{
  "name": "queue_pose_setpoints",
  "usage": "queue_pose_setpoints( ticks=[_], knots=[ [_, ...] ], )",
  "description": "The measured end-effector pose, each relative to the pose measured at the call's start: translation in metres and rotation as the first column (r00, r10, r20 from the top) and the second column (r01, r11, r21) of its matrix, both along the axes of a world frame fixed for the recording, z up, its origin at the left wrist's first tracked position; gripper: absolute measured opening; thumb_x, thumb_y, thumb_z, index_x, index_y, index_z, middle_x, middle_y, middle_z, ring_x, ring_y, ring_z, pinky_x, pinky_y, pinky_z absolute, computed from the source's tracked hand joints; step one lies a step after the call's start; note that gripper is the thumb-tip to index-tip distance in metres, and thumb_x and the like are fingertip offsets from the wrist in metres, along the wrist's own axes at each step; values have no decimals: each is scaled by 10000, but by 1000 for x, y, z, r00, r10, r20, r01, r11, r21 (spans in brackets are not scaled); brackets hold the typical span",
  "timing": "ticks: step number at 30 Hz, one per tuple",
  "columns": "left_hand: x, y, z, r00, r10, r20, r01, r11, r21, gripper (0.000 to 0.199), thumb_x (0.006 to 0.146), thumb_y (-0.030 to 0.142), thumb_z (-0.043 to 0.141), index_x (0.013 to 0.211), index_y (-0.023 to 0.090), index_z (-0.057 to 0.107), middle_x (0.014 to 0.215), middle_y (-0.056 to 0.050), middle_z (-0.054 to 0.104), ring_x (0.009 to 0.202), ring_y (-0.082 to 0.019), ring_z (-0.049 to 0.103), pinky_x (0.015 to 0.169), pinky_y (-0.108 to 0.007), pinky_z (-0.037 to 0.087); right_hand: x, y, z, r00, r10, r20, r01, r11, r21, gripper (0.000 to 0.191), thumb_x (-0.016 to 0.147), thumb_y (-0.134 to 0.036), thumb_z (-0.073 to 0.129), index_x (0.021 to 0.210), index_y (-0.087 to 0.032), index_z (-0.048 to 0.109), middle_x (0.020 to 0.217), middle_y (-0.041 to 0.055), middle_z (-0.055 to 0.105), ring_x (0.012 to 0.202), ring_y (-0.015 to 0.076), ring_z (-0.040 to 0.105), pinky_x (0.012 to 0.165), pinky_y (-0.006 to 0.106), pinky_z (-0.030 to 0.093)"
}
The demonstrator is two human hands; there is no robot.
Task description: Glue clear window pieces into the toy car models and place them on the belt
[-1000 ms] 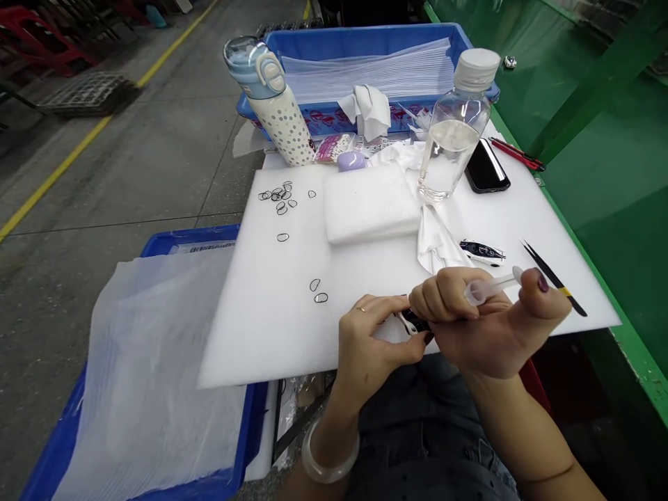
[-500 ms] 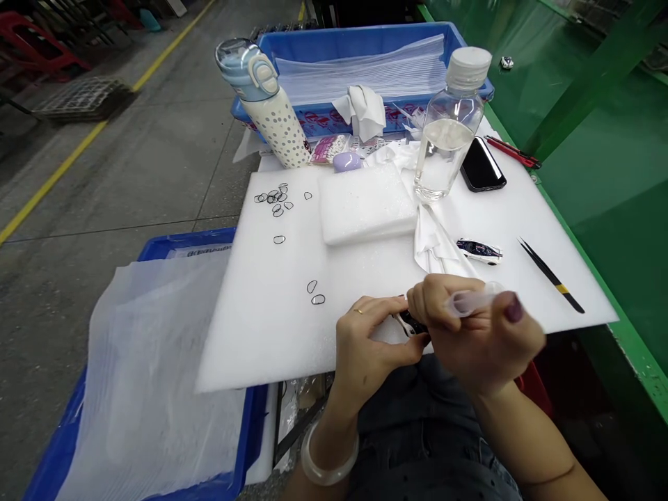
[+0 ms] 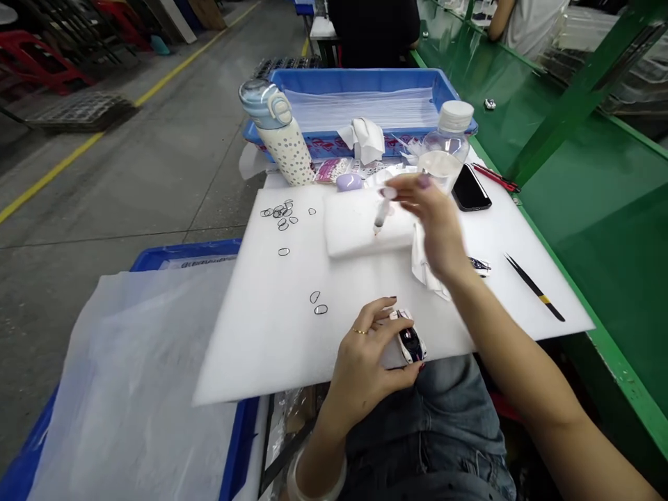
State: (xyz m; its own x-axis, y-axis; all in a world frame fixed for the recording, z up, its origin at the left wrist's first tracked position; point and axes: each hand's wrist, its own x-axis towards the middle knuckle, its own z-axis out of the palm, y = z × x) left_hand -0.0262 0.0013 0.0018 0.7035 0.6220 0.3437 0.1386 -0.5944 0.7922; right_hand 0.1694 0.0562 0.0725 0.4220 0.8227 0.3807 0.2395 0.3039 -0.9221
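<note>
At the front edge of the white foam sheet (image 3: 250, 334), my left hand (image 3: 365, 355) grips a small black-and-white toy car (image 3: 410, 341) between thumb and fingers. My right hand (image 3: 431, 219) is raised over the white foam block (image 3: 349, 223), closed on a small translucent syringe (image 3: 383, 214) whose tip points down. Several thin black rings (image 3: 282, 212) lie on the left of the sheet, with two more rings closer to me. A second toy car (image 3: 479, 266) is partly hidden behind my right forearm. Black tweezers (image 3: 532, 285) rest at the right.
Behind the block stand a dotted bottle (image 3: 287, 149), a clear bottle (image 3: 443, 153) and a blue bin (image 3: 443, 83). A phone (image 3: 470, 188) and a red tool (image 3: 495, 177) lie at the right. A blue tray (image 3: 245, 431) is at lower left. Two people are partly visible farther back.
My right hand has moved up and away from the toy car, over the foam block, with the syringe. My left hand still holds the car, now more exposed. The view has tilted up.
</note>
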Motion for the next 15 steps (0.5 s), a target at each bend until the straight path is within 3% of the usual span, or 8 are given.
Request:
queue_pose_setpoints(
  ticks=[3, 5, 7, 9, 11, 13, 15],
  knots=[
    [3, 0, -3, 998, 55, -17, -54, 996, 70, 400, 779, 133, 730, 1152, 243, 635, 1378, -100, 493, 1208, -290, 566, 990, -456, 531, 30, -21, -2, 956, -214, 199, 231, 971, -66, 337, 939, -468, 469, 806, -189, 603, 777, 27, 618, 769, 159, 609, 752, 305, 455],
    [6, -1, -4, 994, 100, -48, -94, 989, 115, 391, 844, 112, 648, 1211, 241, 608, 1447, -112, 451, 1286, -309, 512, 1019, -485, 513, 45, -22, -10, 859, -302, 413, 415, 883, -219, 269, 886, -379, 518, 728, -183, 612, 717, 40, 634, 710, 180, 597, 703, 311, 432],
    [8, -2, -2, 992, 117, -50, -109, 983, 147, 404, 868, 111, 616, 1252, 234, 592, 1488, -120, 420, 1362, -329, 437, 1067, -521, 472, 53, -15, -21, 758, -240, 607, 539, 754, -375, 222, 839, -338, 542, 716, -184, 646, 724, 64, 663, 728, 216, 602, 692, 325, 413],
    [6, -3, 1, 994, 110, 0, -110, 987, 117, 394, 864, 124, 634, 1243, 227, 604, 1447, -116, 470, 1377, -319, 419, 1101, -513, 438, 54, -9, -29, 717, -132, 684, 564, 687, -458, 185, 801, -311, 557, 741, -189, 682, 752, 78, 682, 766, 242, 609, 697, 331, 402],
    [-1, -1, 6, 994, 85, 68, -87, 996, 31, 350, 855, 128, 659, 1190, 229, 639, 1307, -88, 583, 1262, -265, 532, 1058, -434, 477, 53, -9, -31, 748, -133, 651, 528, 713, -461, 163, 759, -269, 556, 751, -187, 696, 744, 69, 676, 756, 234, 605, 693, 324, 396],
    [-12, 5, 11, 992, 94, 89, -92, 996, -19, 267, 860, 120, 667, 1100, 237, 680, 1113, -36, 678, 1061, -204, 636, 945, -351, 521, 54, -15, -28, 831, -234, 505, 479, 762, -436, 173, 743, -251, 528, 761, -181, 684, 698, 43, 639, 681, 197, 574, 646, 306, 391],
    [-25, 17, 14, 975, 217, 57, -217, 976, -2, 172, 880, 117, 655, 998, 230, 710, 962, 1, 716, 913, -174, 666, 842, -312, 524, 58, -27, -22, 903, -309, 299, 418, 794, -442, 194, 760, -256, 474, 775, -182, 652, 632, 17, 570, 573, 161, 510, 552, 286, 363]
  ],
)
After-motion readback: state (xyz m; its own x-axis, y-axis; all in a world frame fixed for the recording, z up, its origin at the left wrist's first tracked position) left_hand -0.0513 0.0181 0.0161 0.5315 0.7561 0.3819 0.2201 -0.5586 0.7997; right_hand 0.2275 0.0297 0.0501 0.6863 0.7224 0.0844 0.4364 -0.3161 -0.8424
